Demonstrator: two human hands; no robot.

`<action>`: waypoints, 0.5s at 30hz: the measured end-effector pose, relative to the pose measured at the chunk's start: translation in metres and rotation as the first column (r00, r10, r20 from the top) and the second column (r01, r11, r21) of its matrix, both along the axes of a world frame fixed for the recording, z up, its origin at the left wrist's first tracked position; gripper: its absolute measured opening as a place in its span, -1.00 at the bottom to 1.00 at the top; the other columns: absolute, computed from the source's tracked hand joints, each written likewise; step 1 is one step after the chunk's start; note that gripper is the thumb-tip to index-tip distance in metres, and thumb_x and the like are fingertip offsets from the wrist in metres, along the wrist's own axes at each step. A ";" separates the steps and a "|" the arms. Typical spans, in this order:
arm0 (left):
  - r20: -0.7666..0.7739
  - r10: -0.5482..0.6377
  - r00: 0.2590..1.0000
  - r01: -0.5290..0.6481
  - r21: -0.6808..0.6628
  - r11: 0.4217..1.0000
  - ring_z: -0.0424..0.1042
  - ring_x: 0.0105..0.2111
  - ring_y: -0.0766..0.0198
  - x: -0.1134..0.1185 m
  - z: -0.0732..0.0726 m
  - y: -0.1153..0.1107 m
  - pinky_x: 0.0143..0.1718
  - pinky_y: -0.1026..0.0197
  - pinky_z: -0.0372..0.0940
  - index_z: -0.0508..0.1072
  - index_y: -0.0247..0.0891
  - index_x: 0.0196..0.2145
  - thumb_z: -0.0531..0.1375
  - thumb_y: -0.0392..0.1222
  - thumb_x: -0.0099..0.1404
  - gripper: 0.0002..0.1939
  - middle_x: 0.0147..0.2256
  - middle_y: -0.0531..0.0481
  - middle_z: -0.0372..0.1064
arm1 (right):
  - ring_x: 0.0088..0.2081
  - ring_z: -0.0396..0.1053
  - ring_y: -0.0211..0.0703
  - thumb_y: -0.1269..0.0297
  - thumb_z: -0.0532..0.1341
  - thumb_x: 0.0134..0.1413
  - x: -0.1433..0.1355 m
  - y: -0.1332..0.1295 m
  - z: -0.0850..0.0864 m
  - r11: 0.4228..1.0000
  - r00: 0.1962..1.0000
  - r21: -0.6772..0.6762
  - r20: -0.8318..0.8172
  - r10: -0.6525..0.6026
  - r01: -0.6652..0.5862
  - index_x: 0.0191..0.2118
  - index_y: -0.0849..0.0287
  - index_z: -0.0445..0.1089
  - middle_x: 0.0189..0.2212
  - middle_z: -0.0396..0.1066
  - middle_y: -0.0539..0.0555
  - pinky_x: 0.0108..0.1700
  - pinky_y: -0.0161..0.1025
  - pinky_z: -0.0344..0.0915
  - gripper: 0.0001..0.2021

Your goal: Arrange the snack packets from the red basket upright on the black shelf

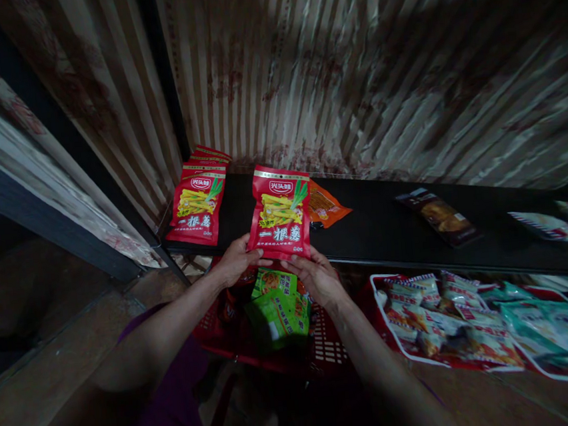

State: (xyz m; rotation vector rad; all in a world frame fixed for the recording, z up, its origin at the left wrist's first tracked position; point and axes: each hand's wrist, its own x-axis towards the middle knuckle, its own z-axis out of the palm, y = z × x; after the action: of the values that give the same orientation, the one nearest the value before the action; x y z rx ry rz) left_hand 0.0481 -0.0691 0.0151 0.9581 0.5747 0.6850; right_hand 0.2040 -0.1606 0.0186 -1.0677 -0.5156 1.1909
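Observation:
A red snack bag (280, 210) with yellow sticks and green scallion printed on it is held upright between both my hands. My left hand (241, 260) grips its lower left corner, and my right hand (315, 277) grips the lower right. Left of it, similar red snack bags (196, 208) stand at the shelf's left end. Just behind the held bag, an orange packet (329, 205) lies on the black shelf (368, 208), partly hidden. Below my hands, a red basket (237, 355) holds several green snack packets (279, 317).
A brown packet (440, 217) lies farther right on the shelf, with pale packets (549, 227) near the right edge. Baskets of white and red snack bags (439, 318) and teal bags (561, 327) stand below. A dark post (162, 70) and patterned curtain (300, 71) are behind.

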 end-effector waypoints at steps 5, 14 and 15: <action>-0.010 0.031 0.999 -0.031 -0.014 0.999 0.49 -0.26 0.23 0.000 -0.001 0.002 -0.24 0.13 0.44 0.39 -0.30 -0.17 0.35 -0.30 0.00 -0.60 -0.23 -0.03 0.47 | -0.29 0.50 -0.17 0.35 0.41 -0.26 0.004 -0.002 -0.002 0.999 1.000 0.033 -0.009 0.017 -0.016 -0.25 0.05 0.45 -0.34 0.54 -0.07 -0.02 -0.06 0.41 -0.67; -0.054 0.045 0.998 -0.041 0.066 0.997 0.47 -0.16 0.14 0.000 0.000 0.003 -0.16 0.07 0.40 0.35 -0.25 -0.03 0.31 -0.25 0.02 -0.48 -0.09 -0.12 0.44 | -0.31 0.52 -0.09 0.24 0.42 -0.24 0.007 -0.005 -0.001 0.998 0.999 0.066 0.030 -0.027 0.025 -0.25 0.05 0.44 -0.33 0.54 -0.04 -0.05 0.01 0.42 -0.68; -0.077 0.103 0.992 -0.093 0.125 0.988 0.45 -0.11 0.11 0.000 0.000 0.004 -0.10 0.04 0.37 0.32 -0.23 0.02 0.31 -0.24 0.03 -0.44 -0.02 -0.15 0.40 | -0.31 0.52 -0.10 0.20 0.41 -0.21 0.007 -0.006 -0.002 0.995 0.995 0.079 0.074 -0.059 0.054 -0.23 0.05 0.44 -0.31 0.54 -0.03 -0.06 -0.01 0.43 -0.67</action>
State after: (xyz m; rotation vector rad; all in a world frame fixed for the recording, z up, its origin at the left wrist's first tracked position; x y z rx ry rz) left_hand 0.0479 -0.0653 0.0149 1.0808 0.6636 0.7775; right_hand 0.2106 -0.1661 0.0166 -1.0579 -0.5824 1.0756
